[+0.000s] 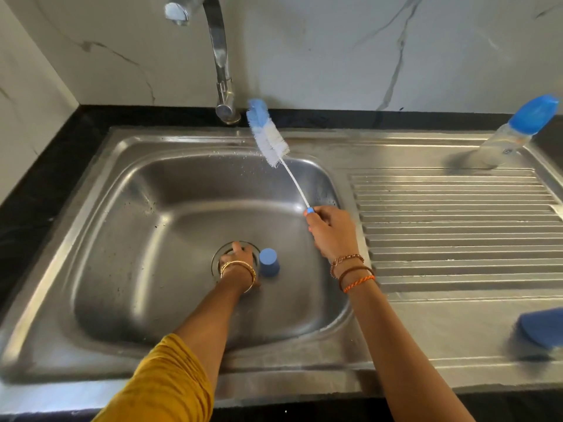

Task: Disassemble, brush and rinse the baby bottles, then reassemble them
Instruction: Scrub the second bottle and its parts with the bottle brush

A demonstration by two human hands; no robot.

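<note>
My right hand (pixel 332 231) grips the handle end of a bottle brush (pixel 269 137), whose blue and white bristles point up and away over the sink's back rim. My left hand (pixel 239 258) reaches down to the drain (pixel 217 255) at the bottom of the steel sink (pixel 122 208); its fingers are hidden from me behind the wrist, so what they touch is unclear. A blue bottle cap (pixel 268 262) stands mouth down just right of that hand. A clear baby bottle with a blue cap (pixel 511 134) stands on the drainboard at the far right.
The tap (pixel 221 56) arches over the basin from the back wall, with no water running. The ribbed drainboard (pixel 457 226) lies to the right. A blurred blue object (pixel 540 330) sits near the drainboard's front right corner. Black counter borders the sink.
</note>
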